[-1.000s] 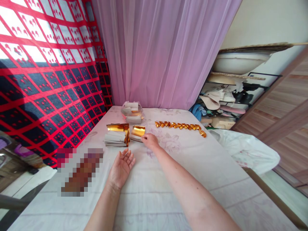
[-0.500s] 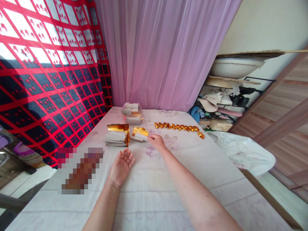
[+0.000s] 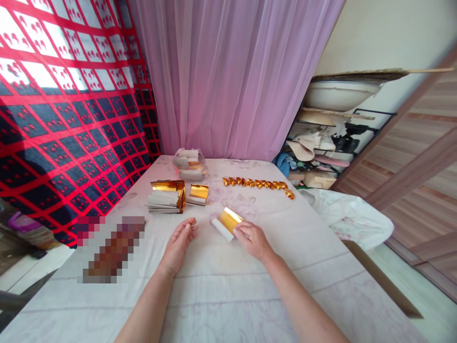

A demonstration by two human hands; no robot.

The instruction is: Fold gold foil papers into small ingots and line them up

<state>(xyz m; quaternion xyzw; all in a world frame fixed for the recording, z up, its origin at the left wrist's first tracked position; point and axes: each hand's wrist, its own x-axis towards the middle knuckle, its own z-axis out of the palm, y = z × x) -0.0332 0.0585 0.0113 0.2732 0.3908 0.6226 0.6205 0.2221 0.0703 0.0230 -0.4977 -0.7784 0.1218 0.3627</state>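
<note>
Between the thumb and fingers of my right hand [image 3: 253, 239] is a sheet of gold foil paper [image 3: 230, 220], its long edge curled over to show a pale backing. My left hand [image 3: 181, 238] hovers to the left of it, fingers loosely bent and apart, holding nothing. Beyond my left hand lies a stack of foil papers [image 3: 166, 201], gold and grey-white. Just right of that stack rests a smaller gold foil piece [image 3: 198, 193]. Farther right, several folded gold foil pieces [image 3: 255, 183] form a row.
A clear plastic bag [image 3: 189, 164] of more papers sits at the table's far edge. A blurred-out patch [image 3: 114, 247] covers something at left. Purple curtain [image 3: 221, 81] hangs behind. A white plastic bag [image 3: 353, 216] and a loaded shelf [image 3: 321, 147] stand on the right.
My right hand has drawn a foil sheet off the small pile and brought it nearer and to the right. My left hand has turned, its palm now facing more inward.
</note>
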